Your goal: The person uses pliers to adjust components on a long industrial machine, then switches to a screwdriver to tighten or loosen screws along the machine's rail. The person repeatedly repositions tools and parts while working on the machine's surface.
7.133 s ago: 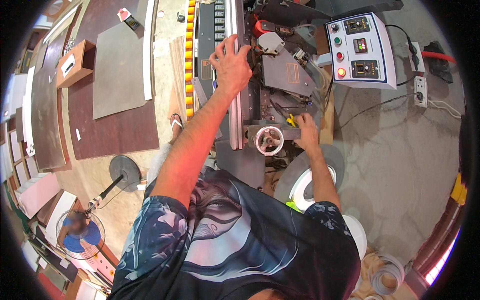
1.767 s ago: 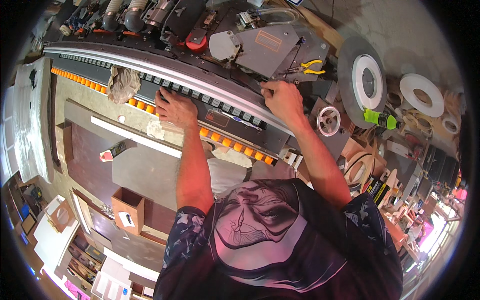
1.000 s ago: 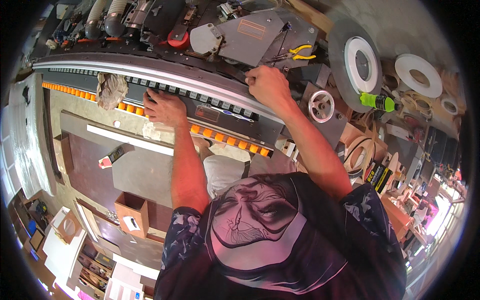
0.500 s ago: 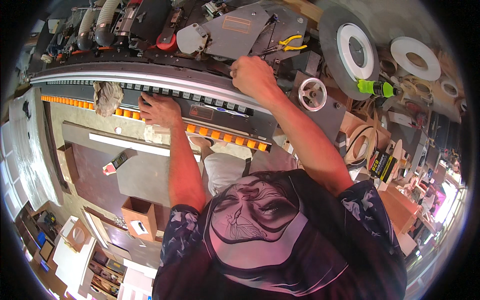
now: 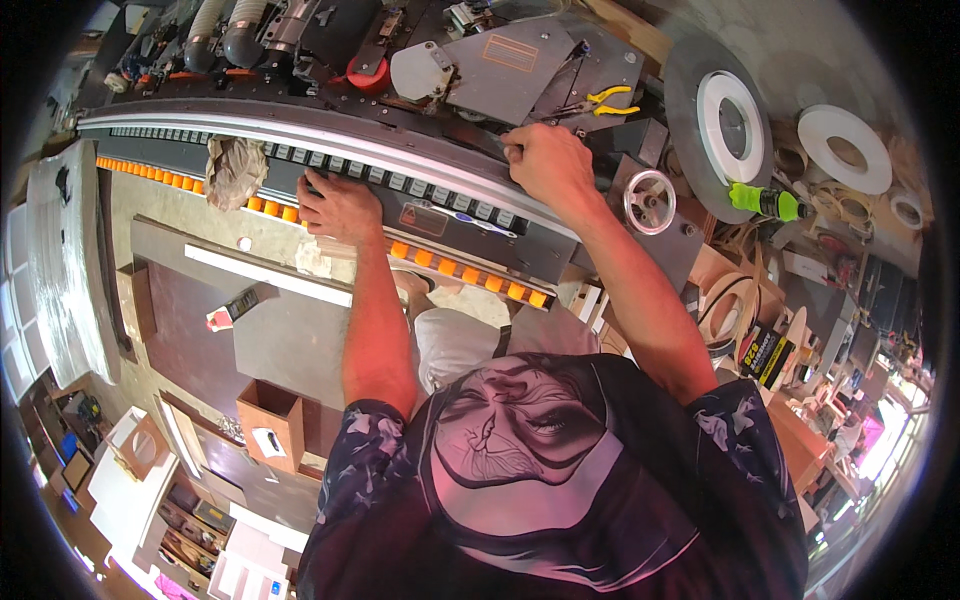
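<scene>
A cluttered workshop surrounds a long machine point(image 5: 400, 112), whose silver rail point(image 5: 400, 161) has a dark bed point(image 5: 525, 252) on its near side and a grey plate point(image 5: 505, 75) beyond. Black pads point(image 5: 397, 183) line the rail's near edge, with orange rollers point(image 5: 448, 267) farther out from it.

The right hand point(image 5: 553, 168) is the one to manage most carefully, since it reaches over the rail's right-hand stretch to its far side. Small finger movements there would probably serve better than a push from the shoulder, with the knuckles off the rail's edge and the fingertips away from any part that might move. The left hand point(image 5: 342, 208), on the bed just short of the rail, does best as a steady, low brace. The paper point(image 5: 237, 170) and the brush point(image 5: 470, 216), both on the rail's near side, should be kept from sliding under it.

The right fingers are curled together, thumb close to the forefinger; whether they pinch anything cannot be told, because the hand hides the tips. The left fingers are bent and loosely spread, their pressure unclear. The left forearm rises almost straight toward the rail; the right slants up and leftward to it, passing the handwheel point(image 5: 650, 201) beside the rail's right end.
</scene>
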Available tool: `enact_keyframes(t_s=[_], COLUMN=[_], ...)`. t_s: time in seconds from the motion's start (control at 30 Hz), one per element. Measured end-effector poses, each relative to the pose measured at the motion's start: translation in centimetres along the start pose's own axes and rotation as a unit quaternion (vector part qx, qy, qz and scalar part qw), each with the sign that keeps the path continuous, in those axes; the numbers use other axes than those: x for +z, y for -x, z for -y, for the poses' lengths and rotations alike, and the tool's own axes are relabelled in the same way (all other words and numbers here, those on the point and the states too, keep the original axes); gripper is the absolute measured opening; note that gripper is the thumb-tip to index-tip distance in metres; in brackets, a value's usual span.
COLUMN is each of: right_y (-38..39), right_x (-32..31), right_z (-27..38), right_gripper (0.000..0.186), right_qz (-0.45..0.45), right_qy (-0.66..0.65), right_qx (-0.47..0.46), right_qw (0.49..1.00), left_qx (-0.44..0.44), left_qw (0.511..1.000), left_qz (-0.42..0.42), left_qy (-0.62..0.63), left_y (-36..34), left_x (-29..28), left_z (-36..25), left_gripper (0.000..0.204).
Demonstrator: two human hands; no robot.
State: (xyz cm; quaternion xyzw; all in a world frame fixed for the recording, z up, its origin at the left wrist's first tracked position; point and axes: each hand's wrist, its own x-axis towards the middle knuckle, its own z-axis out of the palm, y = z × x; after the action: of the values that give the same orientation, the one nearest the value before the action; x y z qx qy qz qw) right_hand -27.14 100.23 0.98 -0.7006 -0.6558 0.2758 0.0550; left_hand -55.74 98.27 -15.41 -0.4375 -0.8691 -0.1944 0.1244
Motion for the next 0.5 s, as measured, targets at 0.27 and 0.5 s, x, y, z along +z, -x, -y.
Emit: enact_keyframes(t_s=[0.27,0.5], right_y=[-0.23,-0.28], right_x=[-0.4,0.23], right_z=[0.17,-0.56], right_gripper=[0.028,0.029], right_qz=[-0.001,0.006], right_qy=[0.032,-0.033], right_qx=[0.006,0.018], right_qw=[0.999,0.999], left_qx=[-0.015,-0.02], left_qw=[1.0,1.0], left_qz=[0.011,0.015], left_qy=[-0.008,-0.008], left_y=[-0.16,-0.26], left_x=[-0.12,-0.21], left_z=[-0.21,-0.43], left_gripper=[0.047,0.047])
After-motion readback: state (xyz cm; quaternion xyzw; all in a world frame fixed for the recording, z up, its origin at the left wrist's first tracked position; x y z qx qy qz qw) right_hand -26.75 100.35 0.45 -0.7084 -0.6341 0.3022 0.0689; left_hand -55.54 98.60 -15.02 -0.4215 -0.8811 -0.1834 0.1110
